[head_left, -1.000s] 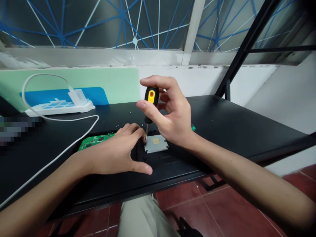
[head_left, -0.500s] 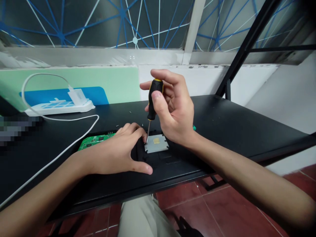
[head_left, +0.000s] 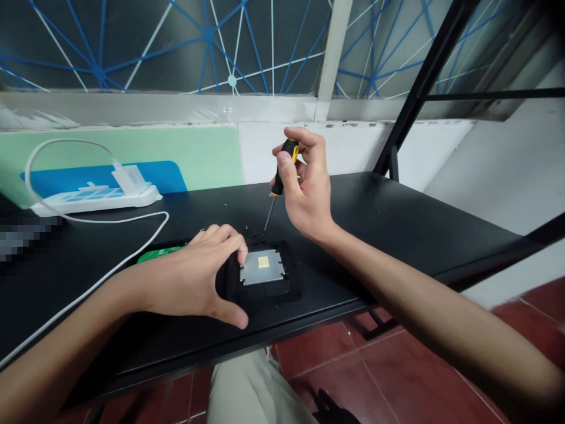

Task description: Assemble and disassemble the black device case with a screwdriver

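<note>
Patterned window glass [head_left: 154, 50] runs above a green wall panel [head_left: 212, 159], with a black desk [head_left: 397, 229] below it and red floor tiles [head_left: 331, 359] under the front edge. On the desk, a dark casing [head_left: 231, 280] carries a silver metal plate [head_left: 272, 274] with a pale yellow pad [head_left: 263, 262] on it; part of a green circuit board [head_left: 158, 254] shows beyond the left hand [head_left: 185, 285]. That hand is spread, its thumb well apart from the fingers and the fingertips at the plate's near-left edge; how hard they press, I can't tell. The right hand [head_left: 312, 191] has thumb and fingers closed around a screwdriver [head_left: 278, 184], tilted, its tip off the plate and just beside small dark bits [head_left: 255, 235], possibly screws. I'd judge this a moment between turns of the driver, and any fine move from here calls for a light, steady tip and a firmly braced casing. A white power strip [head_left: 97, 204] with a charger [head_left: 131, 180] and white cable [head_left: 112, 221] sits at the back left. The charger bears faint marks too small to read, and I can make out no brand on the screwdriver.
</note>
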Demonstrator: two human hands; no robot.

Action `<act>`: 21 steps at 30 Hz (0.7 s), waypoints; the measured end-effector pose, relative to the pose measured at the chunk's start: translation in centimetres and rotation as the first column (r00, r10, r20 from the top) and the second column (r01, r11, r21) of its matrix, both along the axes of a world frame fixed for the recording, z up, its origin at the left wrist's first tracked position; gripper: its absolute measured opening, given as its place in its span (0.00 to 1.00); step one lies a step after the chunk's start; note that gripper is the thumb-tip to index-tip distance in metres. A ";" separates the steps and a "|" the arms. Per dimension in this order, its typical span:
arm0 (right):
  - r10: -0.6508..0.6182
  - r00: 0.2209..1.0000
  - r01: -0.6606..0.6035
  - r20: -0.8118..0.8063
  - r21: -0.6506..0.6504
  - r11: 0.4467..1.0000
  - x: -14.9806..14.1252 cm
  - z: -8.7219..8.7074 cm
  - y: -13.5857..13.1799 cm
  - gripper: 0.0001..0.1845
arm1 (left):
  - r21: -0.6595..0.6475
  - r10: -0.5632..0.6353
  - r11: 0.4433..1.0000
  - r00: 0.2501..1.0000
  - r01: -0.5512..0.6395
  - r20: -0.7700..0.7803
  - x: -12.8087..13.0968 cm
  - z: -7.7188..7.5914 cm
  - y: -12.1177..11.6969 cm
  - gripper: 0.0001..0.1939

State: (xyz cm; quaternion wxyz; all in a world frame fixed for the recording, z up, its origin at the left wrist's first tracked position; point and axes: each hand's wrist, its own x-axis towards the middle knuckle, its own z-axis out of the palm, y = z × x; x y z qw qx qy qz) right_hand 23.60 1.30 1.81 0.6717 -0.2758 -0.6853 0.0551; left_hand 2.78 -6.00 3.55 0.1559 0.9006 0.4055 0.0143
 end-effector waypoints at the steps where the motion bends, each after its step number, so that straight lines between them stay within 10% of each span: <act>1: 0.000 1.000 0.000 0.011 -0.006 1.000 0.0 -0.1 0.2 0.20 | -0.003 0.002 1.000 1.000 -0.002 -0.007 -0.1 0.0 0.1 0.30; 11: 0.092 0.995 -0.094 -0.029 -0.042 0.995 -0.4 -0.5 0.8 0.21 | 0.223 0.073 0.969 0.988 -0.103 0.138 0.1 -0.3 1.1 0.23; 21: 0.130 0.991 -0.124 0.025 -0.156 0.980 -0.6 0.0 -0.8 0.20 | 0.386 -0.072 0.922 0.995 0.037 0.076 -0.5 -1.7 2.4 0.25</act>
